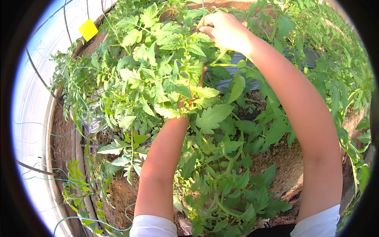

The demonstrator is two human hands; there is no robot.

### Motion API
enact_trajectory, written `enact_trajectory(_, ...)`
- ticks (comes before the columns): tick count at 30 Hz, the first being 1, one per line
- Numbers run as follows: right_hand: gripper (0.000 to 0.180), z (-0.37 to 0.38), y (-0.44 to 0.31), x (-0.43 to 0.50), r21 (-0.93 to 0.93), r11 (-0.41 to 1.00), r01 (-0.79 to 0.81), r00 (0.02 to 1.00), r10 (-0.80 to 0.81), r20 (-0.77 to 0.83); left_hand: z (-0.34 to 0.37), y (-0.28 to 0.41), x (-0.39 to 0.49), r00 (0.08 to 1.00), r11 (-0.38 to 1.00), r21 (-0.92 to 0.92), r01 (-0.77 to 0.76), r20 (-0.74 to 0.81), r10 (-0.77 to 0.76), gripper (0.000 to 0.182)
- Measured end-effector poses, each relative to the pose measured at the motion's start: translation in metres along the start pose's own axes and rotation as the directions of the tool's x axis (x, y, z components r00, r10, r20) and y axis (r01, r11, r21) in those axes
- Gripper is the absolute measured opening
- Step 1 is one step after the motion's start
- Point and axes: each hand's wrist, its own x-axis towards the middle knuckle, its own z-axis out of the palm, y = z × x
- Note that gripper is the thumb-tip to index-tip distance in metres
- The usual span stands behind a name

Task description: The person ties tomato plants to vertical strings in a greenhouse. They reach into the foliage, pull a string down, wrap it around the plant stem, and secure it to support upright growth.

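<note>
My right hand (217,28) is raised at the top centre, its fingers closed on a thin green string (203,10) that runs up out of view. Below and to the left, my left hand (192,94) reaches in among the leaves of a tomato plant (174,74). Foliage covers most of that hand; a fingertip shows near the stem, so its grip cannot be made out. Thick green side stems (225,65) spread just under my right wrist.
More tomato plants crowd both sides and the ground below my arms. Loose green strings (94,219) hang at the left, beside the translucent greenhouse wall (32,118) and its curved ribs. A yellow card (88,30) hangs at upper left. Silvery plastic film (237,71) covers some soil.
</note>
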Motion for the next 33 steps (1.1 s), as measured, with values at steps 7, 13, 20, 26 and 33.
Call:
enact_trajectory(7,0.022,-0.017,0.01,0.006,0.057,0.985,-0.164,0.929,0.135,0.345,0.032,-0.002,-0.015,0.992,0.931,0.342,-0.13,0.047,0.121,0.035)
enact_trajectory(13,0.04,-0.007,-0.001,0.002,0.241,0.93,-0.278,0.862,0.13,0.49,0.057,-0.006,-0.022,0.978,0.864,0.469,-0.182,0.178,0.11,0.034)
enact_trajectory(20,0.062,0.0,-0.012,-0.005,0.267,0.929,-0.258,0.779,0.036,0.626,0.071,-0.019,-0.029,0.974,0.855,0.486,-0.179,0.208,0.085,0.034)
enact_trajectory(26,0.069,-0.019,-0.004,-0.014,0.47,0.755,-0.458,0.815,0.145,0.562,0.072,-0.032,-0.016,0.973,0.834,0.514,-0.2,0.208,0.105,0.035)
enact_trajectory(33,0.067,-0.054,0.025,-0.027,0.766,0.604,-0.22,0.904,-0.168,0.392,0.095,-0.002,-0.012,0.797,0.476,0.642,-0.601,0.529,0.292,0.037)
